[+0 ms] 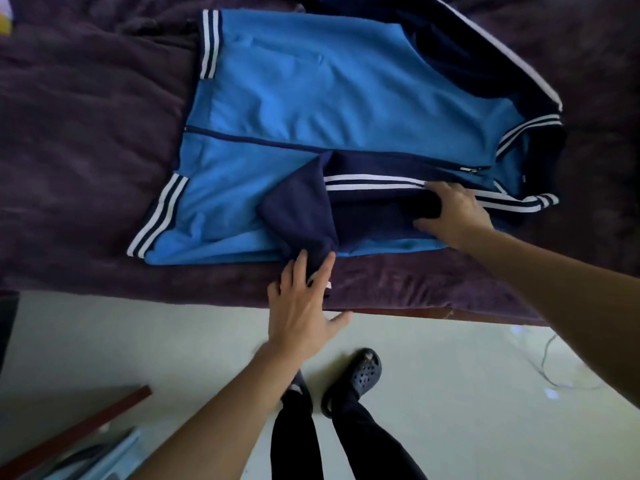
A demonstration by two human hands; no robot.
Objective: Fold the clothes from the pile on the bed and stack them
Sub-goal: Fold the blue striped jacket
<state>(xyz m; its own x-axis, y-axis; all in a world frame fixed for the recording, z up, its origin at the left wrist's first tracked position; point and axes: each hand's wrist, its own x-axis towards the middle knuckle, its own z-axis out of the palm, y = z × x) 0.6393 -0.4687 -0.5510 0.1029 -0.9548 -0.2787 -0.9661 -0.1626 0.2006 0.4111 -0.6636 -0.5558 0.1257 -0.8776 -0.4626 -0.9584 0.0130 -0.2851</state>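
Observation:
A blue zip jacket (311, 98) with navy sleeves and white stripes lies spread flat on the bed, collar to the right and hem to the left. Its near navy sleeve (298, 216) is folded across the front and hangs over the bed's near edge. My left hand (301, 306) lies on the sleeve's cuff end at that edge, fingers straight. My right hand (453, 213) presses flat on the sleeve's upper part near the shoulder, beside the white stripes. The far sleeve (485, 46) stretches along the top right.
A dark purple blanket (86, 150) covers the bed. Its wooden edge (415, 311) runs below the jacket. My legs and black clogs (356, 379) stand on the pale floor. A reddish board (76, 434) lies at the lower left, and a thin cable (547, 362) at the right.

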